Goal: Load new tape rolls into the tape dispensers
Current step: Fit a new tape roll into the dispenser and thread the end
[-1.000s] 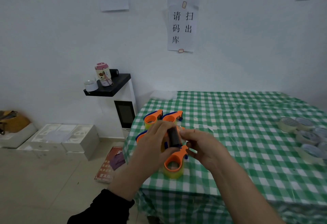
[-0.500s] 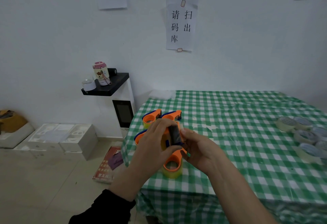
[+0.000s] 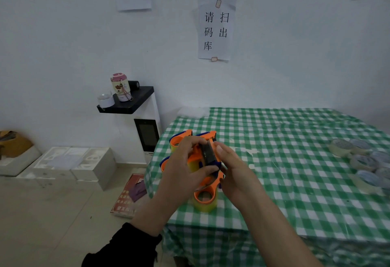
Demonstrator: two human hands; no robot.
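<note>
I hold an orange and blue tape dispenser (image 3: 207, 157) above the near left corner of the green checked table (image 3: 285, 161). My left hand (image 3: 185, 165) grips it from the left, thumb across its lower part. My right hand (image 3: 232, 167) holds its right side, fingers up along the dark front. Below my hands lies another orange dispenser (image 3: 205, 199) with yellowish tape. Two more dispensers (image 3: 183, 137) stand behind my hands, partly hidden. Several clear tape rolls (image 3: 356, 157) lie at the table's right edge.
Left of the table stands a white machine (image 3: 147, 131) with a black top shelf carrying a cup (image 3: 120, 86). White boxes (image 3: 71, 163) and a red booklet (image 3: 128, 195) lie on the floor. Paper signs hang on the wall.
My right hand has moved in closer and now holds the dispenser's right side. The dispenser sits slightly higher between both hands. The view shifted a little.
</note>
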